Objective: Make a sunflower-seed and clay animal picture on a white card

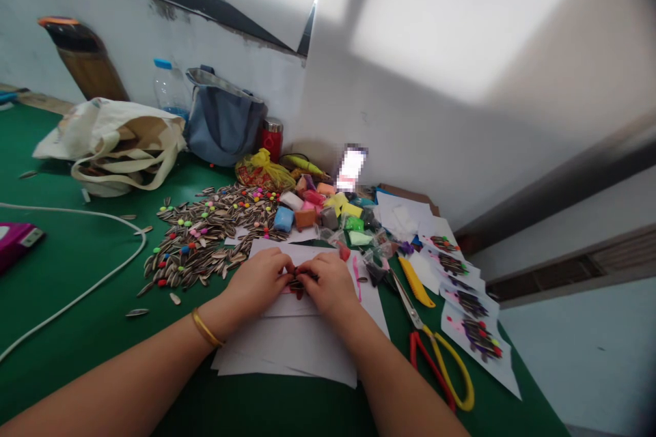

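My left hand (266,280) and my right hand (328,283) meet over a stack of white paper (292,348), fingertips pinched close together. Between and under them sits a small dark brown piece (299,293), with sunflower-seed shapes and a bit of reddish colour. The fingers cover most of it, so what each one grips is hidden. A pink streak (357,278) and a lone sunflower seed (363,280) show on the paper beside my right hand. Left of my left hand spreads a large heap of striped sunflower seeds (205,246) mixed with small coloured balls.
Packets of coloured clay (306,218) lie behind the hands. To the right are scissors (417,321), a yellow cutter (416,281) and paper sheets bearing seed pieces (479,341). Bags (223,116), a red jar (272,138) and a lit phone (351,168) stand along the wall. A white cable (97,283) curves at left.
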Demonstrator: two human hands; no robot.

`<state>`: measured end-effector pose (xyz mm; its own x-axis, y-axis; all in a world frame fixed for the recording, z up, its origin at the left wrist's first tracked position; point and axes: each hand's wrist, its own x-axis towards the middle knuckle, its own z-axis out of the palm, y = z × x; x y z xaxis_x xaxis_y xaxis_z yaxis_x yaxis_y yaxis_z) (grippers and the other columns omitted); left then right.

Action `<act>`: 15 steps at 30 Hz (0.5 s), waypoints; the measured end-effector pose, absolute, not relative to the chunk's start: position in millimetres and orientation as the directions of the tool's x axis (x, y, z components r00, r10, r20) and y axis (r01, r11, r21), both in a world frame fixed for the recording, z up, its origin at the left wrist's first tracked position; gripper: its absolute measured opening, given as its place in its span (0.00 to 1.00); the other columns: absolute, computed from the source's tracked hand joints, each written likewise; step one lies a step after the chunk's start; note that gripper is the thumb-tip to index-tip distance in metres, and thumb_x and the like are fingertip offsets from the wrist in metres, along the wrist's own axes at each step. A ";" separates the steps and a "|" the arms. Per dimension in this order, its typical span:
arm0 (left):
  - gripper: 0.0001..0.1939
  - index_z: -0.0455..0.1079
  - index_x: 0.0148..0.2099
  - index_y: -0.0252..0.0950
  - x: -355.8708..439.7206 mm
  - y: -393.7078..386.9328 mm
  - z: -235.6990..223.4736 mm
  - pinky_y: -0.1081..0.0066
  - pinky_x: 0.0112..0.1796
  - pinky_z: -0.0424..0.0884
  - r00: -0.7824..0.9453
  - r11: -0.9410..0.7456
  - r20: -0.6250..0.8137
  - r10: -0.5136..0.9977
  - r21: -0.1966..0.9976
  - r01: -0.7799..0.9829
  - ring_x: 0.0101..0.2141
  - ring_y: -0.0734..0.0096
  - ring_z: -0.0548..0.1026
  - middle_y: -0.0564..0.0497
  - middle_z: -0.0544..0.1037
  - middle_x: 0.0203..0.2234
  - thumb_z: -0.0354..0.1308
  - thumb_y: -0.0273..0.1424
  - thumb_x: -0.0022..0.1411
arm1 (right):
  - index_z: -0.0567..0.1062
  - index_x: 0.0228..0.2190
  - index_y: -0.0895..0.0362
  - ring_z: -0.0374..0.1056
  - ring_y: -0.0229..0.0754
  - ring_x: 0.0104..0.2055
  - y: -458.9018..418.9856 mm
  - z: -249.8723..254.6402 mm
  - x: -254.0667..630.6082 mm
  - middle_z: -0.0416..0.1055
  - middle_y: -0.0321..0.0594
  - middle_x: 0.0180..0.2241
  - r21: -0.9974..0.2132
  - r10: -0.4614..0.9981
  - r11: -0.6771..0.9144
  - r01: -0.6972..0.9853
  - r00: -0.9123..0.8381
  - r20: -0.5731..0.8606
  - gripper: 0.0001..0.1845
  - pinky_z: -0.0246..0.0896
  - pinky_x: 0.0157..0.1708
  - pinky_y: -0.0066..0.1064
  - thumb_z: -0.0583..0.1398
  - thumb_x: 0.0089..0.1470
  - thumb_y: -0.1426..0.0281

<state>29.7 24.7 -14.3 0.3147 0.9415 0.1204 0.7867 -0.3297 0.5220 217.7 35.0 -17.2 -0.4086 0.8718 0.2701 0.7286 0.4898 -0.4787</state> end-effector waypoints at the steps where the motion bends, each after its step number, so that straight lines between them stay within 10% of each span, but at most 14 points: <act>1: 0.07 0.75 0.38 0.38 29.7 24.6 -14.5 0.64 0.42 0.67 0.317 -0.332 0.121 0.941 0.519 0.788 0.41 0.58 0.73 0.47 0.75 0.35 0.55 0.31 0.61 | 0.82 0.35 0.51 0.69 0.43 0.40 35.1 -17.3 217.7 0.76 0.37 0.32 -0.475 0.869 0.495 0.728 -0.414 0.271 0.05 0.59 0.42 0.34 0.65 0.55 0.70; 15: 0.07 0.75 0.37 0.39 30.2 24.4 -15.9 0.64 0.42 0.66 0.314 -0.335 0.131 0.940 0.528 0.780 0.40 0.59 0.73 0.47 0.75 0.34 0.56 0.30 0.61 | 0.82 0.34 0.52 0.68 0.45 0.40 31.9 -16.5 213.4 0.76 0.38 0.33 -0.416 0.858 0.512 0.752 -0.424 0.290 0.04 0.56 0.41 0.36 0.64 0.56 0.69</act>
<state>30.2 24.4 -15.9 0.3142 0.9402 0.1313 0.7803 -0.3346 0.5284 213.4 31.9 -16.5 -0.4238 0.8580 0.2902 0.7515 0.5119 -0.4161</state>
